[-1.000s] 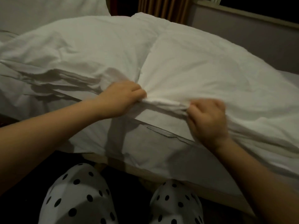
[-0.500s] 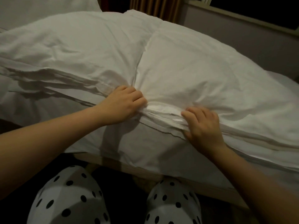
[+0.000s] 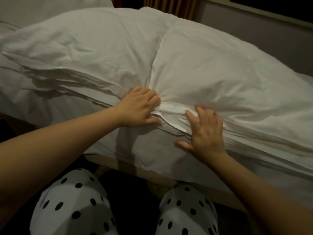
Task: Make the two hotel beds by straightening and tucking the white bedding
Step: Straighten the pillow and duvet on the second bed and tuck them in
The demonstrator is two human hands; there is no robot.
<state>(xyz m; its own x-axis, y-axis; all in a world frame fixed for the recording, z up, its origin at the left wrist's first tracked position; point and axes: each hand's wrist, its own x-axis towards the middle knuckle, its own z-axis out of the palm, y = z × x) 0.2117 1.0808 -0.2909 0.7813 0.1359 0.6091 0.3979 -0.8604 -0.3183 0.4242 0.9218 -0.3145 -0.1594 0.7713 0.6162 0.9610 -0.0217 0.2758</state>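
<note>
A puffy white duvet [image 3: 211, 68] lies folded along the near side of the bed, its layered edges stacked above the white fitted sheet [image 3: 144, 146]. My left hand [image 3: 140, 107] grips a bunch of the duvet's edge at the middle fold, fingers curled into the cloth. My right hand [image 3: 205, 133] lies flat beside it, fingers spread and straight, pressing on the stacked edges where they meet the mattress side.
The wooden bed frame [image 3: 152, 173] runs right in front of my knees in polka-dot trousers [image 3: 71, 206]. A pillow [image 3: 50, 9] sits at the far left. Brown curtains [image 3: 171, 5] and a grey wall [image 3: 254, 29] stand behind the bed.
My right hand has let go of the bunched duvet edge and opened flat against the bedding. My left hand keeps its grip in the same spot.
</note>
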